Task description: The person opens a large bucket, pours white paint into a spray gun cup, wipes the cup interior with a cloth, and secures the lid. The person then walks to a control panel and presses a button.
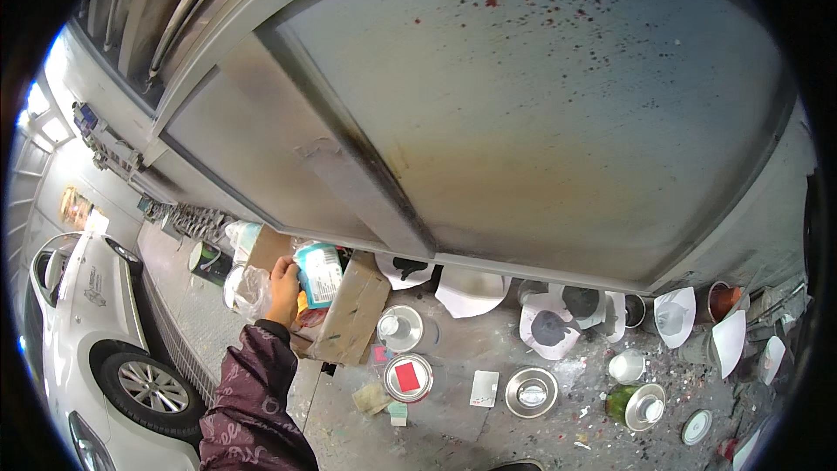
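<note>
My left hand (283, 290) is at the cardboard box (353, 318) in the lower middle, its fingers curled on the left edge of a blue-and-white packet (319, 275). A clear crumpled plastic bag (253, 292) lies just left of the hand, and orange and red items (309, 318) show below the packet, partly hidden. A dark patterned maroon sleeve covers my forearm. My right hand is out of view.
A paint-speckled grey booth panel (567, 139) rises above the floor (514, 436). Several metal cans (532, 394), paper filters (554, 331) and cups (626, 366) stand to the right. A dark bucket (209, 263) and a white car (96, 331) are at the left.
</note>
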A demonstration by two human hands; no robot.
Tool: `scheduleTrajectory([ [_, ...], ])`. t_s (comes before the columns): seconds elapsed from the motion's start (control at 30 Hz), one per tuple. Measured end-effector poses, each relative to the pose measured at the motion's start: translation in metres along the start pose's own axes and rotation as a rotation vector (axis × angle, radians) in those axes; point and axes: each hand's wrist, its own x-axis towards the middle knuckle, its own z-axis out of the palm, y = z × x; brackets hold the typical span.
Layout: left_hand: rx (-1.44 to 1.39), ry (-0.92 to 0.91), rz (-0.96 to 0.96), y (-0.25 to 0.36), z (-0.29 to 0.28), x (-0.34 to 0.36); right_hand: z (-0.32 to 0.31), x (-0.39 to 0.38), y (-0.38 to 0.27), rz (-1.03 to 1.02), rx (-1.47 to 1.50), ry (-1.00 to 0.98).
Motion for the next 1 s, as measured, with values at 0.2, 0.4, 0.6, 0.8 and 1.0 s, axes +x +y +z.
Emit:
scheduleTrajectory([
  [0.2,0.198,0.04,-0.479,0.0,-0.033,-0.02,0.004,0.003,-0.001,-0.005,-0.004,-0.018],
  [0.4,0.142,-0.115,-0.664,-0.015,-0.004,-0.01,0.006,0.002,0.001,-0.002,0.009,-0.014],
  [0.6,0.503,-0.265,-0.296,0.0,0.025,-0.01,0.001,-0.002,0.004,0.007,0.023,0.004],
  [0.8,1.21,-0.042,0.944,0.033,0.005,-0.057,-0.006,-0.005,0.009,0.024,0.036,0.028],
  [1.0,1.421,-0.256,0.417,0.013,-0.012,-0.077,-0.014,-0.01,0.013,0.042,0.044,0.056],
])
